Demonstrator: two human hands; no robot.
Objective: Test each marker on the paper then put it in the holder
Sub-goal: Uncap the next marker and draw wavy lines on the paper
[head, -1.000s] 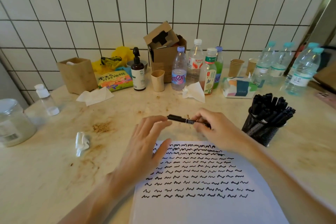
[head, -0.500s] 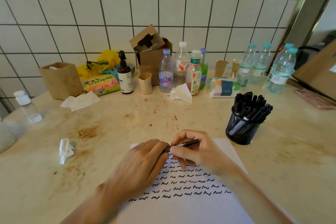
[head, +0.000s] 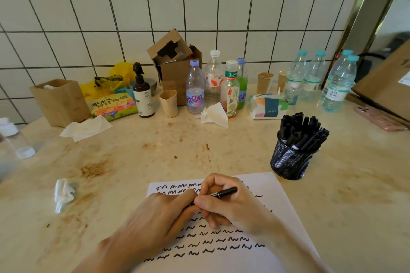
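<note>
stained beige counter [head: 155, 150], white-tiled wall [head: 199, 6] | pack [head: 267, 106] reads "TISSUE" | right hand [head: 230, 204] pinches marker [head: 224, 192]; left hand [head: 159, 217] fingertips at its tip, grip unclear

The beige stone-like worktop [head: 221, 144] looks smooth, slightly glossy and stained. The black round holder [head: 290, 162] is metal mesh. The white paper sheet [head: 275, 190] is matt. The slim black marker [head: 224, 192] looks glossy plastic.

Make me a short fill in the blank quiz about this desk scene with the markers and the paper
1. The right hand holds a black ____ over the paper.
2. The paper carries rows of black ____.
3. The mesh holder stands to the ____ of the paper.
4. The crumpled tissue lies to the ____ of the left hand.

Missing words: marker; squiggles; right; left
</note>
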